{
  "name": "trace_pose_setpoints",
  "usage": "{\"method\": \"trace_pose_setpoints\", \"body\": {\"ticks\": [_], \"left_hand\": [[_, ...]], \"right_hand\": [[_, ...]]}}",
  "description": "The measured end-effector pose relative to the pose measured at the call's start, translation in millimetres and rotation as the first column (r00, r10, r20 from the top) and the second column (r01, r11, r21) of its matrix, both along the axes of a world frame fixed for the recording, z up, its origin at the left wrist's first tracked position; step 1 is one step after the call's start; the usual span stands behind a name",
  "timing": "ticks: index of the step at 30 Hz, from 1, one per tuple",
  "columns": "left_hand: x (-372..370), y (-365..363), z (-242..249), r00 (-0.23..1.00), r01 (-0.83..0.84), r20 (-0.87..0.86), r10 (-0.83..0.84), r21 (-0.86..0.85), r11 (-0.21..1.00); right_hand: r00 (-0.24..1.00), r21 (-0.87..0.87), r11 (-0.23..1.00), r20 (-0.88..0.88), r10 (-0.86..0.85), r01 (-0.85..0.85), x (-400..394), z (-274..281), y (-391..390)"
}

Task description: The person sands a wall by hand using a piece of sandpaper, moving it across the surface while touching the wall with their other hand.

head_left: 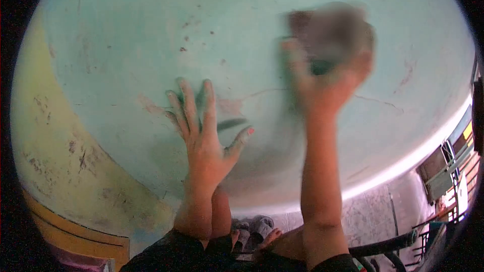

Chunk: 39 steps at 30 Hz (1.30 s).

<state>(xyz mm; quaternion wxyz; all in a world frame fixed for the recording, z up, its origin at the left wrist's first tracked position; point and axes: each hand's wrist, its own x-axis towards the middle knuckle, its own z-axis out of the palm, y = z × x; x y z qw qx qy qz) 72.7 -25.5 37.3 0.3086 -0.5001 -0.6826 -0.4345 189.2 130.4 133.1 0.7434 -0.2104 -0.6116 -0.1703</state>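
My left hand lies against a pale green wall, fingers spread wide and pale dust on the fingertips. A thin crack runs across the wall beside it. Higher up and to the right, my right hand is smeared by motion. Its thumb and fingers clasp a brown-grey piece that looks like sandpaper, held against the wall. The blur hides that piece's exact outline. Small dark spots and scuffs mark the plaster above my left hand.
A stained yellow wall section borders the green on the left, above an orange-brown panel. Below are my bare feet, grey slippers and a tiled floor. A black tubular frame stands at lower right, with household clutter beyond.
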Motion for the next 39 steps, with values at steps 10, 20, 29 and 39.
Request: {"method": "trace_pose_setpoints", "body": {"ticks": [10,20,29,39], "left_hand": [[0.4,-8.5,-7.2,1.000,0.023,-0.021,-0.024,-0.056,0.998],[-7.1,-14.5,-9.7,0.995,0.059,-0.074,-0.069,-0.126,0.990],[5.0,-10.3,-9.9,0.998,0.060,-0.007,-0.061,-0.137,0.989],[1.4,-22.7,-5.9,0.996,0.083,0.011,-0.083,-0.214,0.973]], "right_hand": [[0.979,-0.015,0.999,-0.199,-0.047,0.044,31.4,1.2,25.7],[0.981,-0.017,0.983,-0.065,0.181,-0.182,56.1,-3.6,54.3],[0.944,0.194,0.980,0.329,-0.017,-0.050,16.8,-29.6,-8.9],[0.966,0.220,0.973,0.257,0.012,-0.071,-6.3,-17.8,-18.3]]}}
